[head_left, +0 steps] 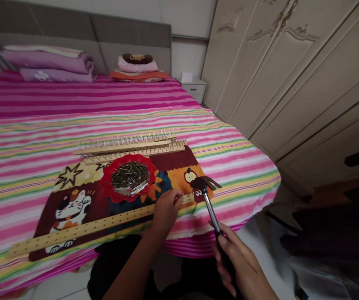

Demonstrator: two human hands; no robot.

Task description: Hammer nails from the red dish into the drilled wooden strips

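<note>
- Where the left hand (166,207) rests, its fingers (176,197) are pinched shut at the right end of the wooden strip (82,229); whether a nail is held there cannot be told.
- The strip's long axis is laid from lower left to upper right across the patterned mat (73,196) on the bed (26,125).
- The hammer (205,187) is gripped by the right hand (242,266), fingers wrapped round the handle, head held just right of the pinch.
- The red dish of nails (128,178) is set just behind the strip, nearer the left hand.

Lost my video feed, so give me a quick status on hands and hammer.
Right hand gripping hammer, head raised over strip end. Left hand pinching at wooden strip. Red nail dish just behind.
</note>
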